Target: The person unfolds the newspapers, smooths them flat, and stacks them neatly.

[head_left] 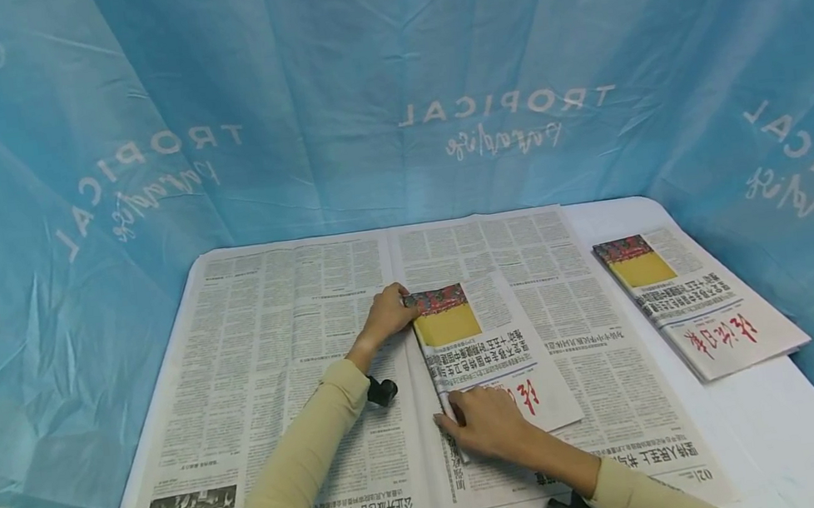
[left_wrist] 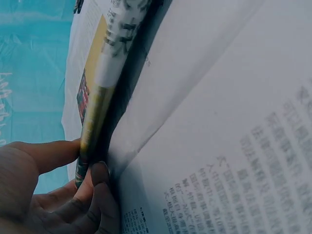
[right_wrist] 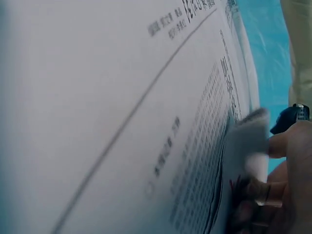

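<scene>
A folded newspaper with a yellow and red picture and red lettering lies slightly askew on a spread-open newspaper sheet. My left hand pinches its far left corner; the left wrist view shows the thumb on one side of the rounded fold and the fingers on the other. Near the close end of that folded edge, my right hand holds the paper, thumb at the edge and fingers curled over the top. Blurred fingers sit against the folded end in the right wrist view.
At the right of the white table lies a stack of folded newspapers with the same front page. Blue printed curtains enclose the table at the back and both sides. A dark wrist camera sits at my left wrist.
</scene>
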The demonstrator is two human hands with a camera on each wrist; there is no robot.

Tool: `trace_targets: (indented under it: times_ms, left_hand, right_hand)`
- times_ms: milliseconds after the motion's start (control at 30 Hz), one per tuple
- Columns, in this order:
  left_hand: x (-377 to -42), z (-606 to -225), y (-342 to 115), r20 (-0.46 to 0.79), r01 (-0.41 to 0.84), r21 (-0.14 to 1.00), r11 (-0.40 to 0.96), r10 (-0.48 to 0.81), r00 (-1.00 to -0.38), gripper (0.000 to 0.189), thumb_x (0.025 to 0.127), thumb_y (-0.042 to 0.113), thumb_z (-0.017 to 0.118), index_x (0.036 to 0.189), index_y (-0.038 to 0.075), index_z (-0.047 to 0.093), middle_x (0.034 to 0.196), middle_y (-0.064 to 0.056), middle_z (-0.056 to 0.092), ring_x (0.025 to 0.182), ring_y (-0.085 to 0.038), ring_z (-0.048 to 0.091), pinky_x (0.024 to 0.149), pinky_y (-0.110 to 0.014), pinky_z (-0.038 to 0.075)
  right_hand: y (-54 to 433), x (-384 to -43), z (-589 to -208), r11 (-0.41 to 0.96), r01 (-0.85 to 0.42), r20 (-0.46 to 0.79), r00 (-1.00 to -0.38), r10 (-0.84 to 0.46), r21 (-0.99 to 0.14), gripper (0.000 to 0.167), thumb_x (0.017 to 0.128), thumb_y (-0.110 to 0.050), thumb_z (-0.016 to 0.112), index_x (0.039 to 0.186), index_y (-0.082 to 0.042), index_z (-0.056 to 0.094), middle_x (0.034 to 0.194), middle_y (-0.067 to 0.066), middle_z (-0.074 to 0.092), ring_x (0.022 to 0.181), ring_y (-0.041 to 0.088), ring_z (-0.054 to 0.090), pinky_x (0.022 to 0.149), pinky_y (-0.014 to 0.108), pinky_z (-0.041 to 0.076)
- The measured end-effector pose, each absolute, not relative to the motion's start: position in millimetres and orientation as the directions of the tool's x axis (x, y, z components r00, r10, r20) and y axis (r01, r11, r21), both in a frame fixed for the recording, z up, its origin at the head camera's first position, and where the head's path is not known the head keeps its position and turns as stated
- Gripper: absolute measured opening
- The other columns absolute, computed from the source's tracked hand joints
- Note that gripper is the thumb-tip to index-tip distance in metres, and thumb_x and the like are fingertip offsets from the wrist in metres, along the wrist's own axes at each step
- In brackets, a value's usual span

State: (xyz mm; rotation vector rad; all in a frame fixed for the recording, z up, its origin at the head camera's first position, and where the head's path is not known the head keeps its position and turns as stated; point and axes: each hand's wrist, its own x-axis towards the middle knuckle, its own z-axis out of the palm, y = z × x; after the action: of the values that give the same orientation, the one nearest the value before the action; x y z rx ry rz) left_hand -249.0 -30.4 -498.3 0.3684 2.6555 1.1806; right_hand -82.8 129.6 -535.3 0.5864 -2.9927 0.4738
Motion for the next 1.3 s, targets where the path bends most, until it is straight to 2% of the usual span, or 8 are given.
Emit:
trace_targets:
  times_ms: [200,333,467,600,833,1067,1200,1300]
  left_hand:
    - [-249,-497,-30,-0.107,0.135,0.724,0.676,0.304,-0.947,0.040,0.093,0.020,0.066,0.125,-0.002,0.057,0.090,-0.016,0.067,0.061,-0.016,0.052,0.058,-0.030,0.042]
    - [-249,-498,-30,-0.118,0.127,0.700,0.703,0.290,-0.950,0.041,0.093,0.022,0.067,0.127,0.001,0.057,0.096,-0.015,0.068,0.063,-0.017,0.055,0.057,-0.030,0.041]
    - [-249,-498,-29,-0.139,0.108,0.678,0.727,0.272,-0.952,0.044,0.093,0.025,0.068,0.129,0.004,0.057,0.090,-0.012,0.068,0.064,-0.018,0.056,0.056,-0.030,0.039]
    - [-249,-497,-29,-0.145,0.108,0.666,0.738,0.270,-0.952,0.044,0.093,0.026,0.068,0.130,0.004,0.057,0.091,-0.012,0.067,0.068,-0.020,0.058,0.058,-0.031,0.040]
    - [-250,-496,-31,-0.136,0.127,0.654,0.745,0.281,-0.950,0.045,0.092,0.027,0.070,0.129,0.005,0.057,0.121,-0.014,0.065,0.088,-0.026,0.067,0.071,-0.037,0.052]
    - [-253,-497,-35,-0.160,0.121,0.621,0.775,0.276,-0.948,0.046,0.093,0.029,0.068,0.132,0.008,0.057,0.108,-0.014,0.067,0.088,-0.028,0.064,0.073,-0.043,0.051]
    - [-254,-496,-40,-0.157,0.133,0.614,0.778,0.285,-0.946,0.046,0.092,0.029,0.069,0.131,0.008,0.058,0.117,-0.014,0.066,0.092,-0.030,0.064,0.074,-0.043,0.050]
    - [-255,-495,-42,-0.157,0.132,0.609,0.782,0.282,-0.946,0.045,0.092,0.028,0.070,0.131,0.009,0.058,0.120,-0.013,0.065,0.094,-0.030,0.064,0.076,-0.045,0.051]
  right_hand:
    - [142,-87,-534,0.799,-0.446,0.088,-0.888,-0.452,-0.403,0.037,0.101,-0.041,0.050,0.068,-0.025,0.047,0.054,-0.014,0.035,0.046,0.000,0.033,0.045,0.020,0.028]
    - [152,-88,-537,0.760,-0.512,0.099,-0.849,-0.519,-0.401,0.023,0.099,-0.035,0.056,0.079,-0.024,0.053,0.063,-0.015,0.041,0.052,-0.002,0.038,0.050,0.018,0.032]
    - [163,-87,-540,0.739,-0.566,0.132,-0.818,-0.560,-0.366,0.011,0.097,-0.034,0.061,0.095,-0.024,0.059,0.079,-0.016,0.049,0.064,-0.003,0.043,0.060,0.019,0.040]
    - [175,-86,-542,0.734,-0.609,0.173,-0.792,-0.586,-0.300,0.023,0.093,-0.038,0.065,0.110,-0.022,0.061,0.092,-0.012,0.051,0.074,0.000,0.041,0.069,0.022,0.041]
    - [192,-84,-540,0.770,-0.575,0.160,-0.818,-0.553,-0.278,0.046,0.089,-0.047,0.068,0.125,-0.021,0.056,0.109,-0.004,0.049,0.092,0.007,0.042,0.082,0.033,0.040]
    - [203,-83,-541,0.776,-0.572,0.168,-0.820,-0.547,-0.267,0.055,0.087,-0.048,0.069,0.132,-0.020,0.053,0.125,0.006,0.048,0.113,0.022,0.049,0.100,0.045,0.041]
    - [210,-81,-544,0.780,-0.567,0.172,-0.824,-0.540,-0.266,0.063,0.088,-0.049,0.068,0.140,-0.020,0.048,0.141,0.015,0.040,0.128,0.035,0.045,0.105,0.054,0.038]
    - [214,-80,-546,0.781,-0.567,0.175,-0.824,-0.540,-0.262,0.069,0.089,-0.051,0.066,0.146,-0.019,0.043,0.149,0.018,0.034,0.135,0.038,0.039,0.107,0.055,0.035]
